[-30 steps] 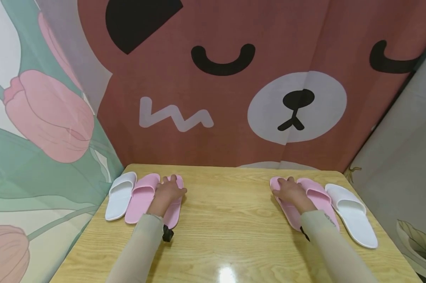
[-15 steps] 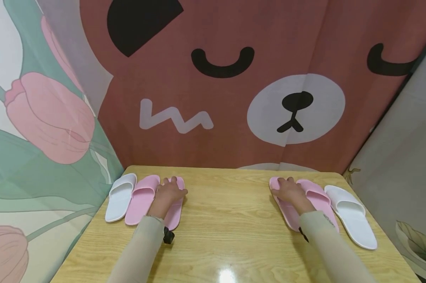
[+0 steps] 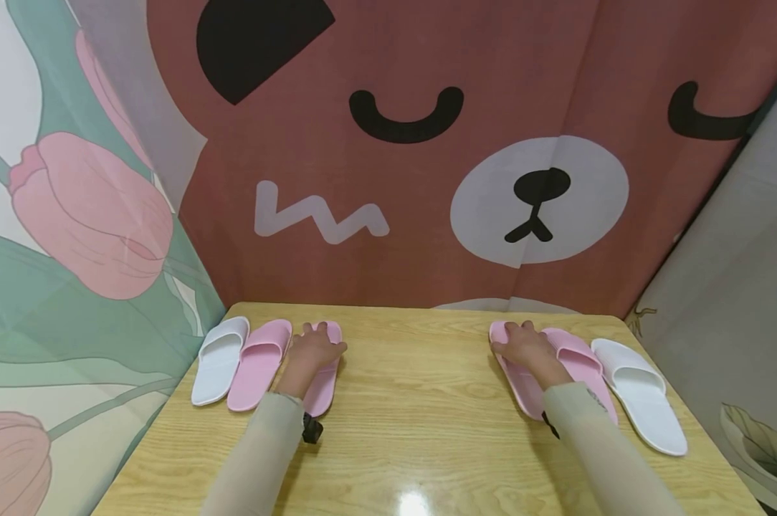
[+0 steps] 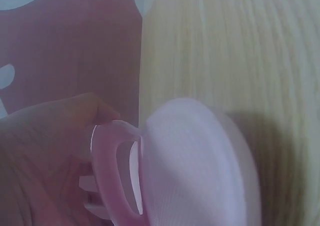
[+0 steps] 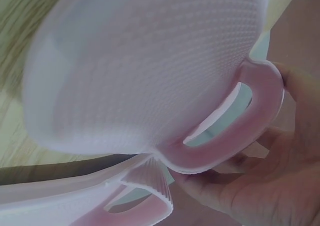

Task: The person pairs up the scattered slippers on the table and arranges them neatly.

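Currently, the wooden table (image 3: 417,401) and the bear-print backdrop (image 3: 421,215) keep their places; compared with half a second ago, the left inner pink slipper (image 3: 326,387) sits slightly nearer the table's centre, together with the left hand (image 3: 314,349). The right inner pink slipper (image 3: 522,389) and the right hand (image 3: 527,349) show only a very slight inward shift. Open tabletop separates the two held slippers; the far table edge runs just beyond their toes. Outboard obstructions, left: left outer pink slipper (image 3: 254,376), then left white slipper (image 3: 216,371), near the side edge. Right: right outer pink slipper (image 3: 583,369), close alongside, then right white slipper (image 3: 649,408). Each hand's thumb and fingers grip its inner slipper across the strap.
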A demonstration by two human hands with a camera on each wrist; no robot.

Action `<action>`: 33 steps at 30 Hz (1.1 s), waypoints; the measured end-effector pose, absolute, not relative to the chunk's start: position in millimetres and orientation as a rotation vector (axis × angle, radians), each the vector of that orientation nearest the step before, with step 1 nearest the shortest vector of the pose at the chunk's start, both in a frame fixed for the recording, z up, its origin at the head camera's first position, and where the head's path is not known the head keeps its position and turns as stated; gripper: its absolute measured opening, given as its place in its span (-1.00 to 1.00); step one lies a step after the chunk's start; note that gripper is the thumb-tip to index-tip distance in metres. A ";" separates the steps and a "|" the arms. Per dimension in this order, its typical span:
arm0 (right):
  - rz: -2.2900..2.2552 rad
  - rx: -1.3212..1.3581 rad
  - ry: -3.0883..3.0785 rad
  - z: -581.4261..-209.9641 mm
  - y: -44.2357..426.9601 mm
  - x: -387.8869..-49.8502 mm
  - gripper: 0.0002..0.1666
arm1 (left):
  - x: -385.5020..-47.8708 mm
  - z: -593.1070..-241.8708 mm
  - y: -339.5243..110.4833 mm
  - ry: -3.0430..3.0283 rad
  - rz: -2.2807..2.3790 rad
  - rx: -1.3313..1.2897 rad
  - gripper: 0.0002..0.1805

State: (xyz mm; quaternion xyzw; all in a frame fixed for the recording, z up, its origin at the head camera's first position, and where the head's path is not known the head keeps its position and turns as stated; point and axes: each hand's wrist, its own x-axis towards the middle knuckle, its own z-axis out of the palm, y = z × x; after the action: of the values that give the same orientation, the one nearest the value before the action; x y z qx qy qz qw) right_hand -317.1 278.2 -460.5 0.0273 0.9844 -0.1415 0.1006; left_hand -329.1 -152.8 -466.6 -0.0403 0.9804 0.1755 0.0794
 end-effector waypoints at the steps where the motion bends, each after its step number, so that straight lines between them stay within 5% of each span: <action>1: -0.417 0.082 2.908 -460.1 277.7 -317.1 -0.03 | -328.7 -466.3 -152.0 2.932 0.533 -0.128 -0.05; 33: -0.536 0.068 2.886 -448.4 255.8 -320.8 -0.02 | -331.1 -464.6 -119.6 3.017 0.560 -0.100 -0.10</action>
State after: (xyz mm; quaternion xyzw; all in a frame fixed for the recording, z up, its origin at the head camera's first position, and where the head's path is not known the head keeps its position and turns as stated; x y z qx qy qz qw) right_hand -320.8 255.8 -448.4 0.0231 0.9778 -0.1815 0.1023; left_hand -331.1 -119.6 -464.6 -0.0324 0.9820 0.1824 0.0359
